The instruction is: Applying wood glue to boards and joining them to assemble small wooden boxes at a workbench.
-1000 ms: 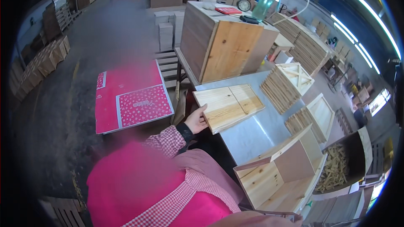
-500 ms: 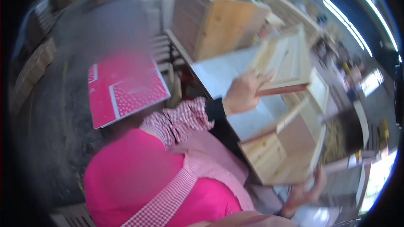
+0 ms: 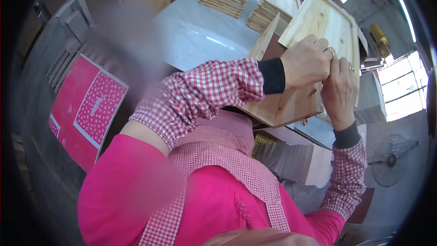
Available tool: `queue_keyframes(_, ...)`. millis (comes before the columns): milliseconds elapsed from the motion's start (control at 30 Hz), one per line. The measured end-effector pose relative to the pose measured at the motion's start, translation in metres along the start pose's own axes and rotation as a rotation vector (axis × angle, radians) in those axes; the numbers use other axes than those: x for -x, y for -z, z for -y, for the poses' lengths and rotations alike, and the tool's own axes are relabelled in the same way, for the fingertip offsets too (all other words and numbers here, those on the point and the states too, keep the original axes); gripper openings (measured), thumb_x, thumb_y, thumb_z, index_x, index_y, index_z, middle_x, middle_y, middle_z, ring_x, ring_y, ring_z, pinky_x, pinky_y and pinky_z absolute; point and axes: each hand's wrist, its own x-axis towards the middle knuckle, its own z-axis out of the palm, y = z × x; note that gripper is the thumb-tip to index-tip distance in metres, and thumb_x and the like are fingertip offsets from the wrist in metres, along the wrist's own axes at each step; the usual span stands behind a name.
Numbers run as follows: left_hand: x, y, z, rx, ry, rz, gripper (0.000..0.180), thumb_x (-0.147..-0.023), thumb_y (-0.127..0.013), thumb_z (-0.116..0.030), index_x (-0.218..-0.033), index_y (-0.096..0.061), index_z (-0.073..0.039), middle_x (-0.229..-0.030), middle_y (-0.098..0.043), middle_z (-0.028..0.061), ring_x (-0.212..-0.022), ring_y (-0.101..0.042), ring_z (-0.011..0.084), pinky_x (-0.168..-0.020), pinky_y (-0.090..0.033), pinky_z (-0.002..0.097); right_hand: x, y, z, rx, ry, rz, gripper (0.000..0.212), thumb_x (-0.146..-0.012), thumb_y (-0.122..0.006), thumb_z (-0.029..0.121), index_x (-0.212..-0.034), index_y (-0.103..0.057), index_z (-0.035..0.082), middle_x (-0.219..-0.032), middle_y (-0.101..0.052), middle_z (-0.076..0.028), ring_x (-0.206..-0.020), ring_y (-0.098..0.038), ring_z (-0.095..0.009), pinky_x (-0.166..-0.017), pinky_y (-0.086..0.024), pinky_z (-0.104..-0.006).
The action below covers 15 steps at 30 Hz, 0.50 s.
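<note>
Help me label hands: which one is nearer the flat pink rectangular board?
Left. The left hand is to the right of the pink board, not touching it; the right hand is farther right.

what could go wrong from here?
1. The left hand and right hand sit close together at the near end of the wooden panel, so its far end may dip or twist.
2. In this view the panel overlaps the open wooden box; fingers could get pinched between them.
3. The far end appears near a stack of panels, depth unclear; a swing might knock it.
</note>
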Motion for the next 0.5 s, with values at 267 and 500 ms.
queue_keyframes(267,0.094,0.039,0.021,0.536,0.34,-0.219,0.053,-0.073,-0.074,-0.027,-0.12,-0.061,-0.006,-0.1,-0.053,0.0072,-0.096,-0.051,0.02,-0.085,-0.043,0.0316,0.039,-0.014,0.012,-0.143,-0.005,0.186,0.045,-0.066,-0.059,-0.001,-0.111,-0.054,0.001,-0.087,-0.049,-0.011,-0.081,-0.054,-0.028,-0.068,-0.044,-0.0365)
queue_keyframes(500,0.141,0.006,0.043,1.055,0.675,-0.026,0.06,-0.076,-0.078,-0.019,-0.129,-0.056,-0.006,-0.109,-0.05,0.0059,-0.102,-0.051,0.0178,-0.095,-0.043,0.0312,0.028,-0.026,0.022,-0.207,0.009,0.18,0.05,-0.062,-0.059,-0.004,-0.111,-0.055,0.002,-0.087,-0.049,-0.011,-0.079,-0.054,-0.028,-0.068,-0.045,-0.0371)
